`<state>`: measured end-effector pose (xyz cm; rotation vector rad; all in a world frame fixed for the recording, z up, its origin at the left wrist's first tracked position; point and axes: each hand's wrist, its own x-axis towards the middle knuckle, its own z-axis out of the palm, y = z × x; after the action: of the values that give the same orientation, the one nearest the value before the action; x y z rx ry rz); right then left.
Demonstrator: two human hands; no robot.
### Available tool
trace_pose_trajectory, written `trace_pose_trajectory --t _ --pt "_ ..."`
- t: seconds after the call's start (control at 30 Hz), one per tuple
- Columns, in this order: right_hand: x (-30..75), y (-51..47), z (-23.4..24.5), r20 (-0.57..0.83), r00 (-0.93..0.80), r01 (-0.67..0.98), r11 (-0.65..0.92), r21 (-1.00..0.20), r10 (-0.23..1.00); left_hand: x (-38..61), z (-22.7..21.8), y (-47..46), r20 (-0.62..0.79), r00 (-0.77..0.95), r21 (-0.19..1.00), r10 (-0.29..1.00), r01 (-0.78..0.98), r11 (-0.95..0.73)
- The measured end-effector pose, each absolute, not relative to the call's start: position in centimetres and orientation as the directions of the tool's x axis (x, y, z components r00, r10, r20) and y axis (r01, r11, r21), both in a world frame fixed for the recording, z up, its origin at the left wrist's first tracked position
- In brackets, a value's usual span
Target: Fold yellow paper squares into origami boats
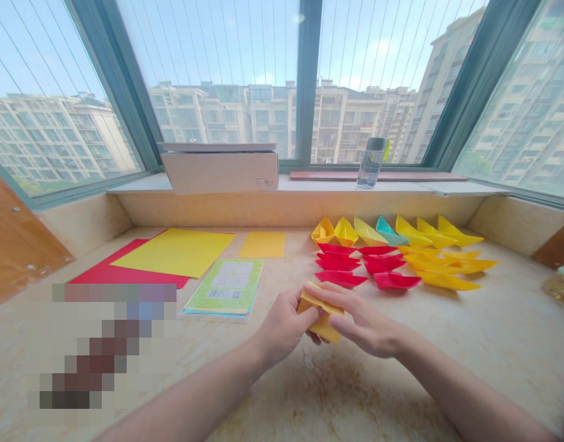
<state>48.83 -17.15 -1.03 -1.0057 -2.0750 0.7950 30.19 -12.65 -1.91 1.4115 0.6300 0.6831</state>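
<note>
A folded piece of yellow paper (327,328) is held between my two hands, above the stone counter. My left hand (284,322) grips its left side, with the thumb across the front and fingertips showing below. My right hand (372,322) presses on its right and upper edge, the fingers bent over the paper. Just beyond the hands lie rows of folded paper boats: red boats (341,279), yellow boats (448,281) and one teal boat (391,232) in the back row.
At left lie large yellow sheets (176,252) over red sheets (125,261), a small yellow-orange square (262,244) and a green paper packet (227,285). A white box (222,172) and a water bottle (371,164) stand on the window ledge. A pixelated patch hides part of the left counter.
</note>
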Motion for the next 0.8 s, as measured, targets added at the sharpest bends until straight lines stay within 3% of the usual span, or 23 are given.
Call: trace_pose_trajectory --t 0.3,0.47,0.57,0.8 --pt "48.6 -16.5 -1.8 0.322 -0.323 0.394 0.436 -0.809 0.890 30.0 -1.8 -13.0 0.049 0.731 0.989 0.680 -0.129 0.068" --pt "48.1 -16.4 -2.1 0.245 -0.214 0.124 0.275 -0.953 0.945 30.2 -1.8 -12.7 0.046 0.646 0.991 0.762 -0.124 0.046" --pt "47.9 -15.9 -1.9 0.189 -0.100 -0.009 0.189 -0.982 0.977 30.2 -1.9 -12.4 0.060 0.600 0.991 0.797 -0.133 0.025" --pt "48.1 -15.3 -1.5 0.146 0.035 -0.055 0.147 -0.988 0.989 30.2 -2.2 -12.1 0.048 0.580 0.992 0.813 -0.122 0.029"
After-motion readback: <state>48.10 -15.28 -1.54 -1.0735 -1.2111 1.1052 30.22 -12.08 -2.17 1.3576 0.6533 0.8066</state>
